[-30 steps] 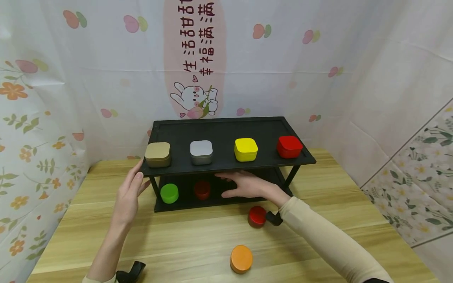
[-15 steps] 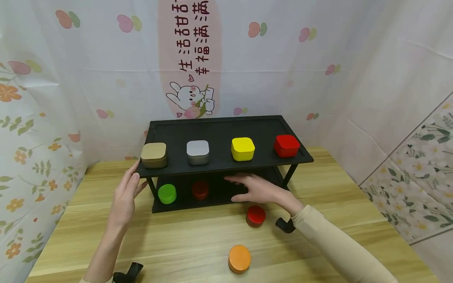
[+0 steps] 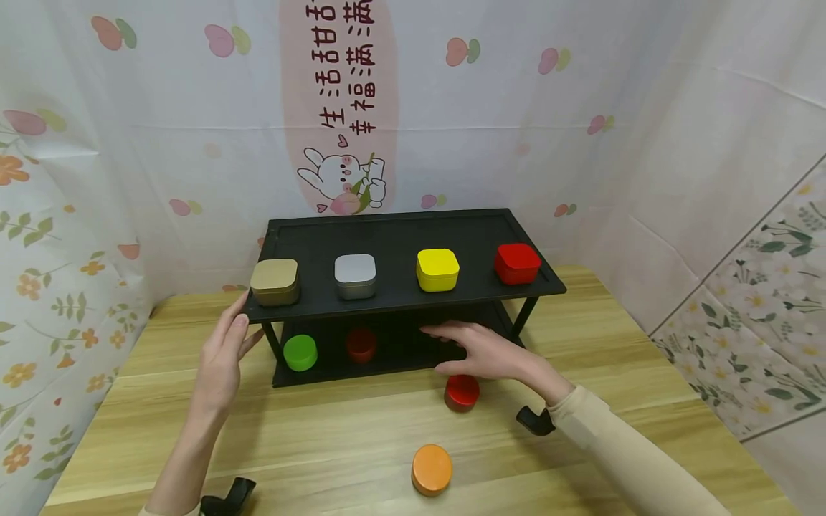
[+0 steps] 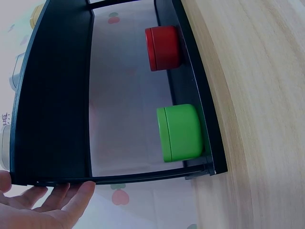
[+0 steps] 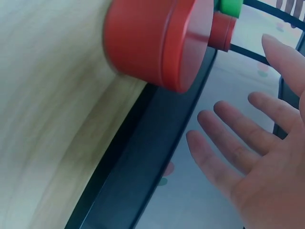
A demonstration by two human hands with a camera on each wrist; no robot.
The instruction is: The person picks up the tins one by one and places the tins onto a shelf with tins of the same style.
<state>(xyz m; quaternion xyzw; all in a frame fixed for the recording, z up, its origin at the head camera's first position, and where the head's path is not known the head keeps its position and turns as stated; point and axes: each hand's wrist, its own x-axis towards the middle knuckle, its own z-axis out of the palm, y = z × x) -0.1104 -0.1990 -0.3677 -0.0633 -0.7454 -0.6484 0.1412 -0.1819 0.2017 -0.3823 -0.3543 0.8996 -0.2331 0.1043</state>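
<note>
My left hand (image 3: pixel 218 362) holds the left end of a black two-tier shelf (image 3: pixel 387 231); in the left wrist view its fingers (image 4: pixel 76 205) lie along that end. My right hand (image 3: pixel 480 351) hovers in front of the lower tier, fingers spread and holding nothing. Just below it, on the table, stands a round red tin (image 3: pixel 462 392), which looms large (image 5: pixel 152 43) in the right wrist view. On the lower tier sit a round green tin (image 3: pixel 300 352) at the left and a second red tin (image 3: pixel 361 345), shaded, beside it.
Along the upper tier stand square tins: gold (image 3: pixel 275 282), silver (image 3: pixel 355 276), yellow (image 3: pixel 437 269) and red (image 3: pixel 518 263). A round orange tin (image 3: pixel 432 469) is nearer me on the wooden table (image 3: pixel 335 437). A patterned curtain (image 3: pixel 516 107) hangs behind.
My right hand has drawn back from under the upper tier, moving right and toward me, and now overlaps the front red tin. My left hand stays at the shelf's end.
</note>
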